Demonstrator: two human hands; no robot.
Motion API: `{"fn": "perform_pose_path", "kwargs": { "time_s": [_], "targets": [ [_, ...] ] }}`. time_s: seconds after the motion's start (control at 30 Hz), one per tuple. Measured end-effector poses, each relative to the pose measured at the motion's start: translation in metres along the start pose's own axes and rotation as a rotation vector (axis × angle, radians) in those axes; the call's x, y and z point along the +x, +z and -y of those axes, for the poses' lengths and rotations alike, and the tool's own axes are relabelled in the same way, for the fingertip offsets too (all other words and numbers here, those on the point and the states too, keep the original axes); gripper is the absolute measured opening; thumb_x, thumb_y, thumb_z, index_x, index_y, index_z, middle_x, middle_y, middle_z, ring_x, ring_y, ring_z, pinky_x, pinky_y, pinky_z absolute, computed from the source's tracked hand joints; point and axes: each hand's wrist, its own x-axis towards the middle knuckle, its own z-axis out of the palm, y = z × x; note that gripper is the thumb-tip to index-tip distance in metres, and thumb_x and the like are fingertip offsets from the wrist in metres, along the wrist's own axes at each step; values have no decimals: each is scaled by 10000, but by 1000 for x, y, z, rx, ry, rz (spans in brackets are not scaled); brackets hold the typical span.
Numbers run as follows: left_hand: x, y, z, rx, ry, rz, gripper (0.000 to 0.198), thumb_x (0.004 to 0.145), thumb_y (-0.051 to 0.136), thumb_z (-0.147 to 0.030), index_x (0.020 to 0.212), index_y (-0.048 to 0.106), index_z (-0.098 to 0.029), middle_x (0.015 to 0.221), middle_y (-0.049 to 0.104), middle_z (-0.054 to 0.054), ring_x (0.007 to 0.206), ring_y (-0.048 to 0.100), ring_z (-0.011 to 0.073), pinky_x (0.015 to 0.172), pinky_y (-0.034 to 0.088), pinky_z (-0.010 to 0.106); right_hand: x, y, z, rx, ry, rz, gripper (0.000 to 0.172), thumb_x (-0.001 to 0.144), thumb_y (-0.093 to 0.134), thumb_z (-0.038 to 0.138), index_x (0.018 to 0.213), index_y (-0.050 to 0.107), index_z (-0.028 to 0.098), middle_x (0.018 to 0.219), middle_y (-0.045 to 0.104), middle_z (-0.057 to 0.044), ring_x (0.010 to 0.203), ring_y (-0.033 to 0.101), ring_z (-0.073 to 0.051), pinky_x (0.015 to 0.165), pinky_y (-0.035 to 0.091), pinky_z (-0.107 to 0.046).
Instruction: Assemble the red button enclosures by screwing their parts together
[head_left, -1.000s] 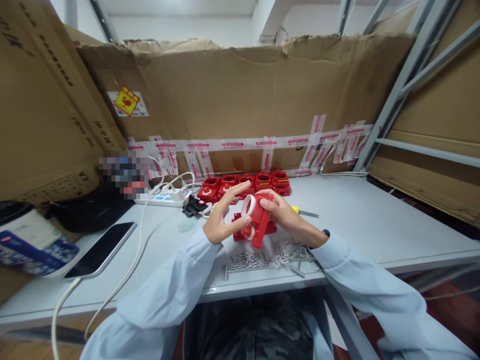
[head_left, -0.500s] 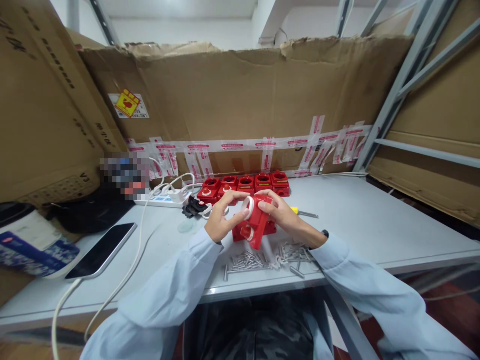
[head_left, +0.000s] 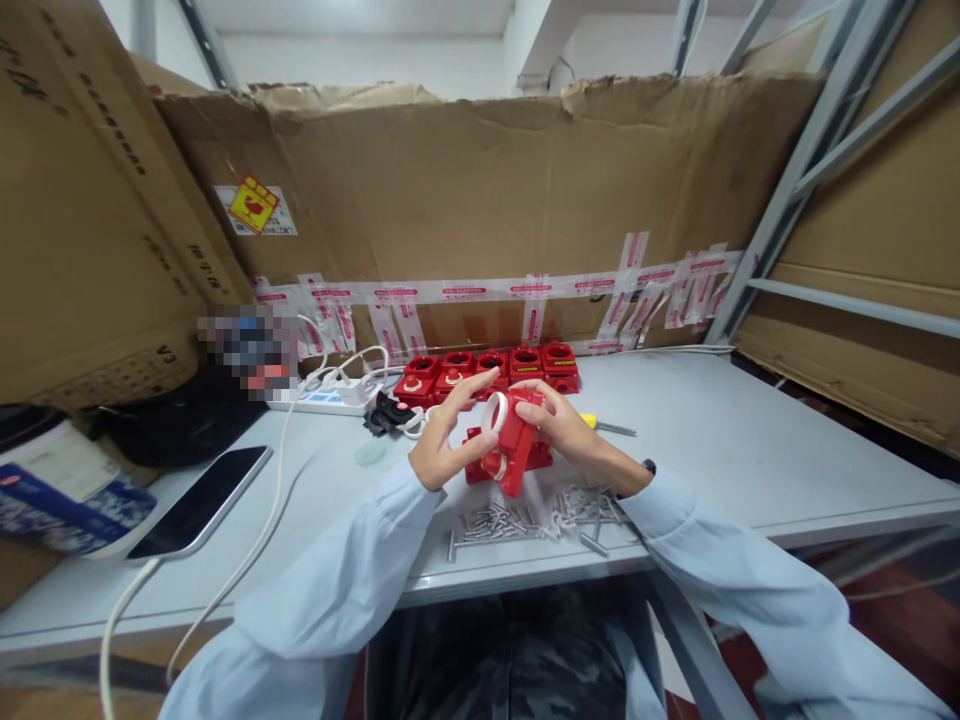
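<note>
tilted red housing (head_left: pixel 514 441), white ring (head_left: pixel 504 406) on it, gripped in my right hand (head_left: pixel 561 422), my left hand (head_left: pixel 439 445) spread at the ring

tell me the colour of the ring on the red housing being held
The ring is white; it shows best in the head view.

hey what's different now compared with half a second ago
Your left hand has opened: its fingers, closed in around the white ring half a second ago, have now lifted up and away from its upper edge. Your right hand still grips the tilted red part. The loose screws and red housings behind stayed put.
</note>
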Motion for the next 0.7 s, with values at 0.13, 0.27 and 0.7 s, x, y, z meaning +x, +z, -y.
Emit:
{"fn": "perform_pose_path", "kwargs": {
  "time_s": [0.13, 0.27, 0.7],
  "targets": [
    [0, 0, -2, 87, -9, -36, 410, 796, 602, -319, 1184, 546, -198, 1129, 583, 99, 1084, 522, 259, 970, 364, 422, 0, 0, -1, -2, 3, 3, 479, 628, 728, 429, 967, 466, 213, 788, 641, 18, 636, 616, -125, 591, 501, -271],
    [1, 0, -3, 32, 53, 20, 551, 775, 612, -324, 1289, 456, -201, 1270, 507, 119, 1201, 442, 285, 999, 341, 431, 0, 0, 0, 10, -5, -5, 477, 634, 723, 434, 974, 469, 216, 806, 645, 10, 649, 618, -122, 599, 502, -267],
    [2, -4, -2, 134, 27, -7, 496, 759, 655, -334, 1216, 523, -191, 1096, 594, 113, 1002, 556, 242, 860, 439, 377, -1, 0, 1, -120, -21, -10, 418, 677, 646, 513, 897, 483, 196, 699, 617, 16, 612, 593, -137, 494, 456, -243]
  ]
}}
